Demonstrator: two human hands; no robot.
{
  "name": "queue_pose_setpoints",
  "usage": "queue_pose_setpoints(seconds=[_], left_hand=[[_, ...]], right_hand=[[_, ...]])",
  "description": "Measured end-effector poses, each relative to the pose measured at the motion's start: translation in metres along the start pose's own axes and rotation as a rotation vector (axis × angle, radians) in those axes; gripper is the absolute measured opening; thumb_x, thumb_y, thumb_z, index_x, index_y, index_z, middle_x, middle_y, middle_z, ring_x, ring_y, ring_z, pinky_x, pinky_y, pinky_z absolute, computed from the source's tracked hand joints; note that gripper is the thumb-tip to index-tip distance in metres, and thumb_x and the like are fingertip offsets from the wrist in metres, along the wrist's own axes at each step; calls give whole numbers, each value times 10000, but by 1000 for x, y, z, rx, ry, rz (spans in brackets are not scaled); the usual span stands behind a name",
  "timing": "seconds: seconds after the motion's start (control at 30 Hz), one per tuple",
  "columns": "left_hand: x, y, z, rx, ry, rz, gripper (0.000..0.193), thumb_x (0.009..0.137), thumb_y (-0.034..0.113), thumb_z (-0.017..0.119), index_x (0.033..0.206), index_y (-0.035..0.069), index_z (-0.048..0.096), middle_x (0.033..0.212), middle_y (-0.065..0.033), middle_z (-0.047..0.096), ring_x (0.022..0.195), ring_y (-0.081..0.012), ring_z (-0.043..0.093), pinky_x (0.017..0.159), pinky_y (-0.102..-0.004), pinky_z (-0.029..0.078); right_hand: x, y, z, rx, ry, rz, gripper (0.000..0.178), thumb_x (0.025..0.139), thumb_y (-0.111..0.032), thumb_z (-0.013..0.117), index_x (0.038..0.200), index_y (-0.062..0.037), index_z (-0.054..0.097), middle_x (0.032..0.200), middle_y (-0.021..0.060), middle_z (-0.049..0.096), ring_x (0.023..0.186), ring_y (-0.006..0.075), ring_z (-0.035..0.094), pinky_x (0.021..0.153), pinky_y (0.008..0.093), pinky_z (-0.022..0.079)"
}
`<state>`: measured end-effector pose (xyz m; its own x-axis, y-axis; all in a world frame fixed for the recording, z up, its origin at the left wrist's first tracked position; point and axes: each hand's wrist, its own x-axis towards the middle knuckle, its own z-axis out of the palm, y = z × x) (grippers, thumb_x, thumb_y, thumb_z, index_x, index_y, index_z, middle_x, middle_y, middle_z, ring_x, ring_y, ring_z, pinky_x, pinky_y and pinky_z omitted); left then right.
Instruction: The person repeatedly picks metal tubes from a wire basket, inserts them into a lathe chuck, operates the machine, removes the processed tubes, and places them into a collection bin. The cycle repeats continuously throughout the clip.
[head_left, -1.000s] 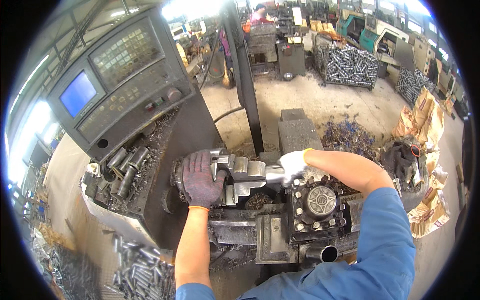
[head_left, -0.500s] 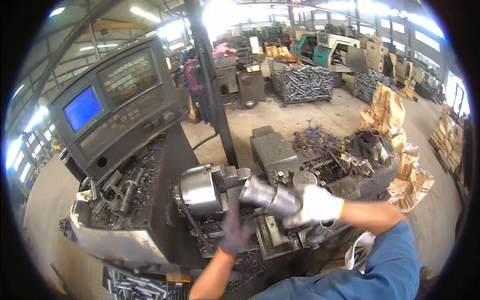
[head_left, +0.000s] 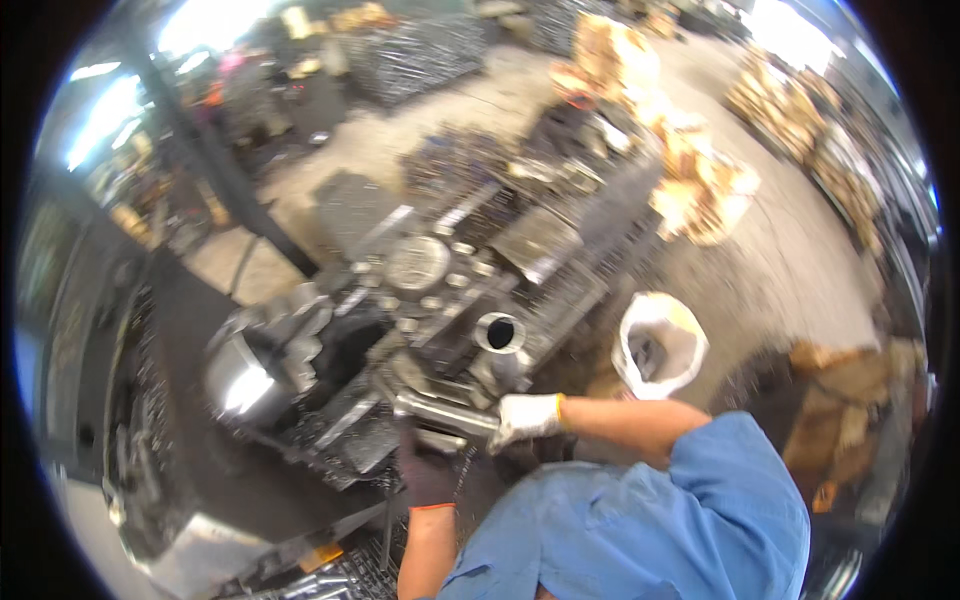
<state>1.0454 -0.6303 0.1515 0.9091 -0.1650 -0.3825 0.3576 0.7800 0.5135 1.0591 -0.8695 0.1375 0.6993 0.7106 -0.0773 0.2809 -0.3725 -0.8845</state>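
Observation:
A grey metal cylinder [head_left: 452,412] lies level in front of my body, blurred by motion. My right hand [head_left: 528,418], in a white glove, is closed around its right end. Under the cylinder's left end is my left hand [head_left: 428,475], in a dark glove with an orange cuff. Its fingers are dark and smeared, so their grip does not show. Left of both hands stands the lathe chuck [head_left: 245,375], its jaws facing right with no part visible in them. Just beyond the right hand, a round metal holder [head_left: 500,333] shows its open bore.
The tool turret [head_left: 417,262] and chip-covered machine bed lie beyond my hands. A white bucket [head_left: 660,345] stands at the right, paper sacks [head_left: 700,185] behind it. Metal parts [head_left: 350,580] sit in a crate at the lower edge. The control panel [head_left: 70,320] is at the left.
The view has swung down and to the right. Both hands and the cylinder have come away from the chuck, closer to my body. My right hand still holds the cylinder.

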Motion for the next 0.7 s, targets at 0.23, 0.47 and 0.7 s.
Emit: queue_pose_setpoints(seconds=[0.23,0.47,0.7], left_hand=[[3,25,-46,-104,-9,-106,576,1089,531,526,1392,53,635,1307,-185,691,1148,-351,688,1018,-558,554],[-13,26,-5,190,38,-116,552,1101,492,532,1459,79,609,1256,-162,697,1096,-344,704,945,-544,587],[-24,18,13,114,-16,-209,463,1135,414,539,1393,39,625,1245,-104,726,1109,-221,722,949,-364,603]], right_hand=[[-271,78,-56,354,136,868,331,807,-341,863,964,-59,790,722,46,708,564,153,652,500,306,534],[-250,100,-102,-332,629,1216,392,906,-396,723,1163,-106,785,1142,175,779,1088,349,728,938,409,551],[-26,-53,-98,-223,509,401,690,824,-458,810,1367,-64,651,1245,245,723,1116,416,715,942,468,579]])
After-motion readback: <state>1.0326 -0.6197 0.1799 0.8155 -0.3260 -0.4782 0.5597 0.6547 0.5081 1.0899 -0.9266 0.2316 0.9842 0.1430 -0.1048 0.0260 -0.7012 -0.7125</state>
